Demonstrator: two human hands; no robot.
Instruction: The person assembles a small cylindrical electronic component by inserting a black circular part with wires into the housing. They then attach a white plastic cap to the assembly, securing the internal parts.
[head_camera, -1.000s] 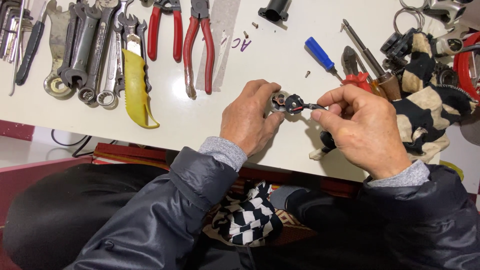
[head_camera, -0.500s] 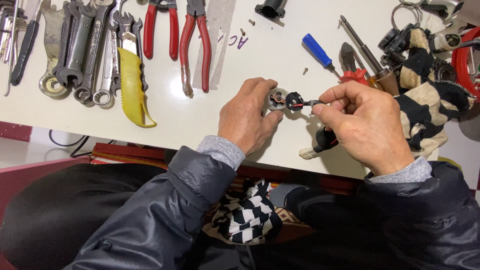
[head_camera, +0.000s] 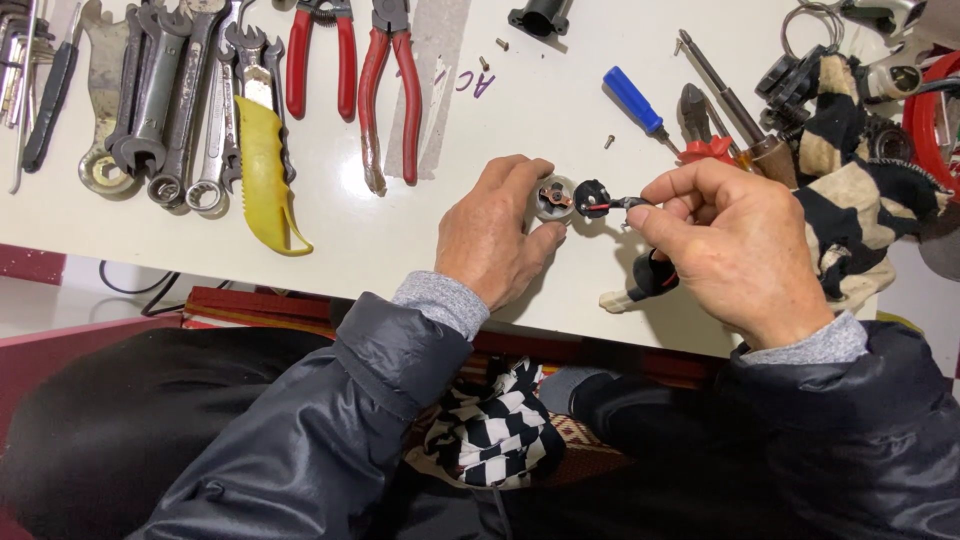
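Round white fitting (head_camera: 553, 198) sits pinched in my left hand (head_camera: 495, 235); my right hand (head_camera: 735, 245) grips the black part (head_camera: 592, 197) beside it, lining them up — mating needs careful alignment, I reckon.

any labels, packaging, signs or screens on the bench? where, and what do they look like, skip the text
No packages, signs or screens.
Handwritten mark: a few purple pen strokes straight on the white tabletop, beside the grey tape strip, beyond the left hand.
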